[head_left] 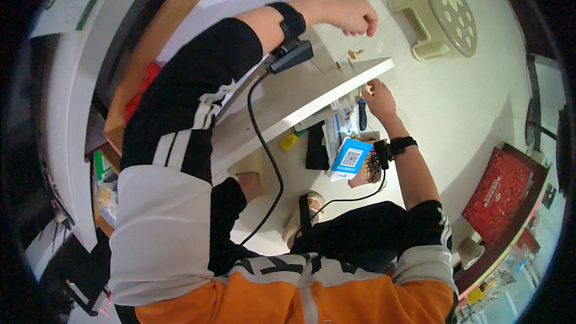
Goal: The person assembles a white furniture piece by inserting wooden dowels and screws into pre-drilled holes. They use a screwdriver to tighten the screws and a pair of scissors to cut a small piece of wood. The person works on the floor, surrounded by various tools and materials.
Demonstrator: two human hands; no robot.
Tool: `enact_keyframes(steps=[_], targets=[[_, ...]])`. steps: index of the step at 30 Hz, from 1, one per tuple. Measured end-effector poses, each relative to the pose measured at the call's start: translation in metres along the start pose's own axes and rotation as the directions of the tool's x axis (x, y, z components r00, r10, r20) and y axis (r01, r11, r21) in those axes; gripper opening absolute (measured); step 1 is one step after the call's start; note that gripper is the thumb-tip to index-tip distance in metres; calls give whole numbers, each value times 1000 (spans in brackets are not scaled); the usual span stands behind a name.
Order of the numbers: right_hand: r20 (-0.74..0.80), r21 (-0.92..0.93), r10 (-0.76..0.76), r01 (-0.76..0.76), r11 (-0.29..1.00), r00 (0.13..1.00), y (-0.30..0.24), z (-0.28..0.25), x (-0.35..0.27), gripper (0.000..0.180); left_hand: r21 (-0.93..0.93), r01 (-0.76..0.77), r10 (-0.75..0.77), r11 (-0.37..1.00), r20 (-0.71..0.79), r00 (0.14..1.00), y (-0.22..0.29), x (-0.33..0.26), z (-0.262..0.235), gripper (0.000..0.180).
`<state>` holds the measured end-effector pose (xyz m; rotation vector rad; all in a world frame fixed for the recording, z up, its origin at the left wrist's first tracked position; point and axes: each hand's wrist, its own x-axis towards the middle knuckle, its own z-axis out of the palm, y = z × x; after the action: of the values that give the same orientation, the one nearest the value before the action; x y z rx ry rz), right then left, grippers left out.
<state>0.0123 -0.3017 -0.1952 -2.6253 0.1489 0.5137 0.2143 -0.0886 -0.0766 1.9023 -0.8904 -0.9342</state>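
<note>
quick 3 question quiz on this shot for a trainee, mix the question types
1. True or false: the left hand is raised above the white board, pinching something thin.
2. Where is the right hand? A) at the board's outer corner, from below B) on the beige stool C) on the red box
3. Fill in: the blue-handled screwdriver lies on the ____, below the board's edge.

Key: 1 true; 2 A; 3 floor
</note>
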Motion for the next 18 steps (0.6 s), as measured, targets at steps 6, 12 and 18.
enact_keyframes(steps=[6,12,18], targets=[[176,800,-37,-121,588,984,-41,-28,26,43,-15,402,-402,915,9,916,-70,-16,56,29],[247,912,-55,-212,352,968,-57,-29,31,46,-313,481,-484,819,71,872,-102,-27,80,26],[283,895,31,-276,352,959,-53,-25,32,45,-436,392,-350,810,177,920,-114,-15,97,23]])
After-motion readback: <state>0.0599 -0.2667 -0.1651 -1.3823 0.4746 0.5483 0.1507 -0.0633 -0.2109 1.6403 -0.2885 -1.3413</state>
